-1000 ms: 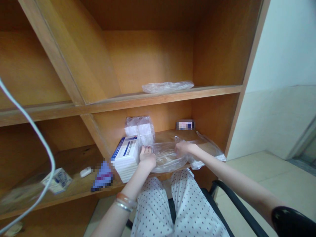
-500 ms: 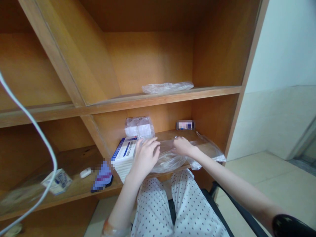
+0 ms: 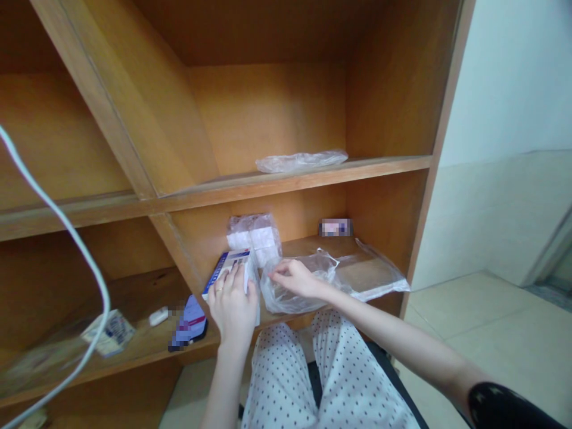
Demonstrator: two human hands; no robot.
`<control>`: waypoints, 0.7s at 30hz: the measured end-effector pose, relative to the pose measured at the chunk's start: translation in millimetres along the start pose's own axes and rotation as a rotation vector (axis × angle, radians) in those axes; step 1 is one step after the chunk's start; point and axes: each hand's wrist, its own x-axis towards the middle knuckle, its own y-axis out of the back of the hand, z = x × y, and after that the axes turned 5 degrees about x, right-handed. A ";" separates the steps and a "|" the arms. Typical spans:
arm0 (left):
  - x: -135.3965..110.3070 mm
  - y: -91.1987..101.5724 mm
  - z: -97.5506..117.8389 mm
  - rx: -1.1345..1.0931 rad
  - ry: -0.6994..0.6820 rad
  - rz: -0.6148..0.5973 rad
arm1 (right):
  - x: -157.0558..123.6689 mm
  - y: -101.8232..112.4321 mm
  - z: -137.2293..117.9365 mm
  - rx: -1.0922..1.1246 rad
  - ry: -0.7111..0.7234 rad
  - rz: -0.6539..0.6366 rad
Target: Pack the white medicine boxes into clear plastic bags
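My left hand (image 3: pixel 233 304) lies over a stack of white and blue boxes (image 3: pixel 230 258), its fingers stretched across the top one and its thumb by the right side. A ring shows on one finger. To its right, my right hand (image 3: pixel 297 278) pinches the left side of a clear plastic bag (image 3: pixel 286 302) on the shelf. The bag looks loose and crumpled; whether anything is inside I cannot make out. Behind the stack sits a clear-wrapped pack of white items (image 3: pixel 254 238).
A flat clear plastic sheet or bag (image 3: pixel 373 277) covers the shelf's right part, with a small blurred item (image 3: pixel 335 227) behind. Another crumpled bag (image 3: pixel 301 161) lies on the upper shelf. In the left compartment are a phone-like item (image 3: pixel 190 322), a white piece (image 3: pixel 158 316) and a carton (image 3: pixel 109 333). A white cable (image 3: pixel 67 220) hangs in front.
My left hand has moved left and down onto the box stack. My right hand has shifted left, and the clear bag is now bunched next to the stack.
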 end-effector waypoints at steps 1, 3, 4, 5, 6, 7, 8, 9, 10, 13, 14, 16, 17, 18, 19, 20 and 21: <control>-1.4 0.3 0.8 -0.008 0.004 0.011 | 4.5 -6.4 1.0 0.080 0.016 0.010; -5.7 0.5 1.4 -0.037 0.010 0.043 | 14.3 -18.0 0.7 0.251 0.027 0.023; -8.5 0.2 1.3 -0.053 0.017 0.066 | 19.2 -23.0 -0.6 0.334 0.016 0.025; -11.7 -0.1 1.0 -0.068 0.026 0.093 | 23.8 -27.6 -2.7 0.408 -0.003 0.024; -15.0 -0.4 0.7 -0.082 0.034 0.118 | 28.1 -31.8 -5.2 0.475 -0.031 0.018; -18.2 -0.7 0.4 -0.094 0.040 0.144 | 32.1 -35.7 -7.9 0.536 -0.056 0.009; -21.1 -0.8 0.2 -0.104 0.045 0.165 | 35.8 -39.4 -10.5 0.593 -0.075 -0.007; -23.4 -0.8 0.1 -0.112 0.047 0.182 | 39.2 -43.1 -12.9 0.648 -0.090 -0.027; -25.1 -0.8 0.0 -0.120 0.045 0.191 | 42.4 -46.6 -14.9 0.697 -0.098 -0.044; -25.9 -0.9 -0.4 -0.127 0.037 0.194 | 50.3 -55.8 -19.1 0.781 -0.136 -0.062; -24.9 -1.5 -0.6 -0.126 0.034 0.192 | 52.4 -57.9 -20.4 0.797 -0.166 -0.052; -21.8 -3.6 -1.2 -0.126 0.034 0.188 | 55.4 -60.1 -23.5 0.839 -0.232 -0.027; -20.0 -5.2 -1.5 -0.129 0.035 0.188 | 56.5 -60.4 -25.2 0.859 -0.265 -0.016; -18.3 -7.1 -1.7 -0.136 0.037 0.187 | 57.3 -60.2 -27.0 0.875 -0.293 -0.005; -16.7 -9.1 -1.9 -0.145 0.038 0.188 | 58.0 -60.0 -28.4 0.881 -0.314 0.006; -15.4 -11.2 -2.1 -0.155 0.040 0.192 | 58.7 -59.7 -29.4 0.881 -0.327 0.016; -14.5 -13.3 -2.1 -0.165 0.041 0.195 | 59.5 -59.7 -29.7 0.882 -0.335 0.026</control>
